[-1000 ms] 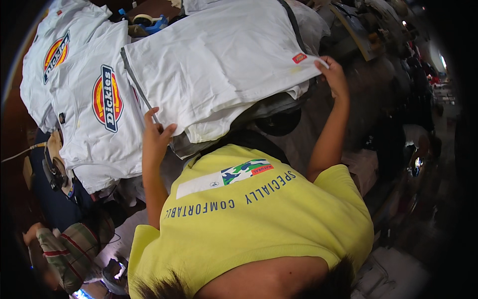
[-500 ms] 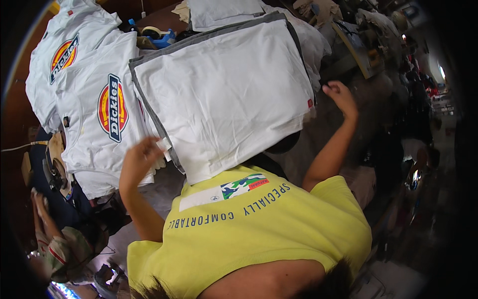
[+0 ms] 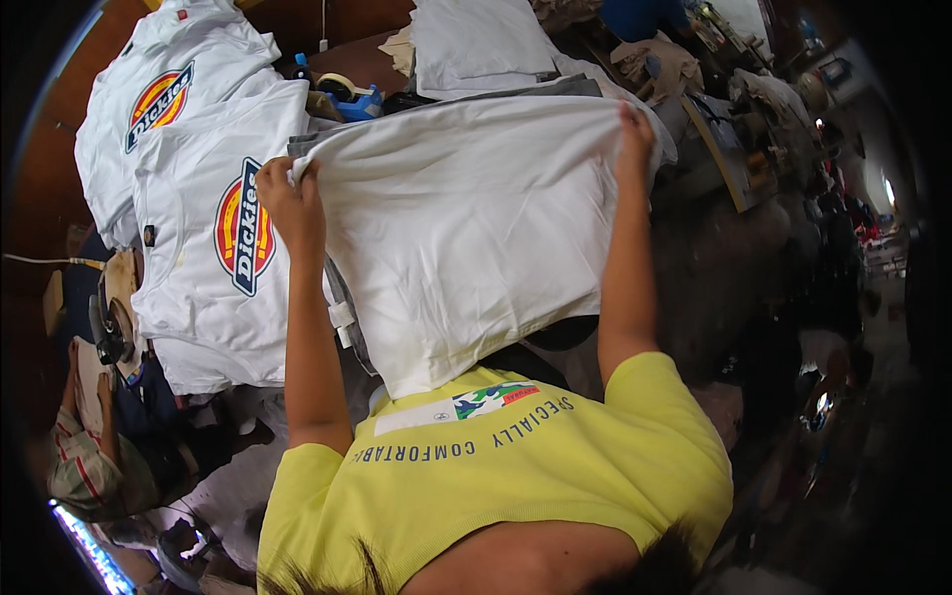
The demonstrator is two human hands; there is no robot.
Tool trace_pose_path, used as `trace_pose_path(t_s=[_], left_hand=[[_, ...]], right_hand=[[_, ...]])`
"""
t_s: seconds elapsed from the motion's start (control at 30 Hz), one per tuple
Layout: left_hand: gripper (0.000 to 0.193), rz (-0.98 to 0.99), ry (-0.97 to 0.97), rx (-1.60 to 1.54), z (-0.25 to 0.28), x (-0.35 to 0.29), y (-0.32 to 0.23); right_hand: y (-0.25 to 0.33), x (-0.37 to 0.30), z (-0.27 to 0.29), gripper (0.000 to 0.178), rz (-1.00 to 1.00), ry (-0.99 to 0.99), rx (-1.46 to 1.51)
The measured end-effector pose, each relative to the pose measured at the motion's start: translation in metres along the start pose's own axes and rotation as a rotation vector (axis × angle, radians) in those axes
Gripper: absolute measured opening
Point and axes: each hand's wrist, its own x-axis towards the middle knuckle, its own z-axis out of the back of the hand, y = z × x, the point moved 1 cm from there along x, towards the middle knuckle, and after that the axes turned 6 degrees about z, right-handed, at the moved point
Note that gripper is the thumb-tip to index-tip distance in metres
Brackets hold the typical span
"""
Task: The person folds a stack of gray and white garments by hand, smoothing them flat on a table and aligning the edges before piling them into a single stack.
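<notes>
A white shirt (image 3: 476, 228) lies spread in front of me, its near edge reaching my lap. At its far left corner my left hand (image 3: 291, 198) is closed, pinching the fabric between thumb and fingers. My right hand (image 3: 635, 144) is closed on the far right corner, and the cloth is drawn taut between both hands. Beneath it, grey cloth (image 3: 555, 89) shows along the far edge. White tags (image 3: 341, 319) stick out at the left side. Just left of my left hand lies a white shirt with a printed round emblem (image 3: 245, 228).
Another printed white shirt (image 3: 159, 104) lies farther left. Behind the cloth are a blue tape dispenser (image 3: 357, 99) and a stack of folded white cloth (image 3: 481, 45). A dark iron (image 3: 107, 327) stands at the left. At lower left, another person's arms (image 3: 104, 416) show.
Both hands have moved away from me to the far corners and taken hold of the white shirt. Its far edge is now lifted and pulled taut. The view has shifted slightly.
</notes>
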Motion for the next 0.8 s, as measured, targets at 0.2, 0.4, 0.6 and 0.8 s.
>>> trace_pose_path(t_s=[0.2,0.4,0.6,0.8], left_hand=[[0.020,0.142,-0.214,-0.882,0.102,-0.024,-0.067],[0.014,0.141,-0.179,-0.653,0.082,0.003,-0.044],[0.031,0.427,0.187,0.256,-0.046,0.014,0.027],[0.043,0.264,0.157,0.569,-0.043,0.027,-0.011]], right_hand=[[0.161,-0.033,0.077,0.017,0.333,-0.198,0.453],[0.190,0.008,0.023,0.038,0.344,-0.278,-0.420],[-0.020,0.021,-0.048,0.029,0.147,0.243,-1.302],[-0.019,0.048,-0.073,0.028,0.194,0.332,-1.514]])
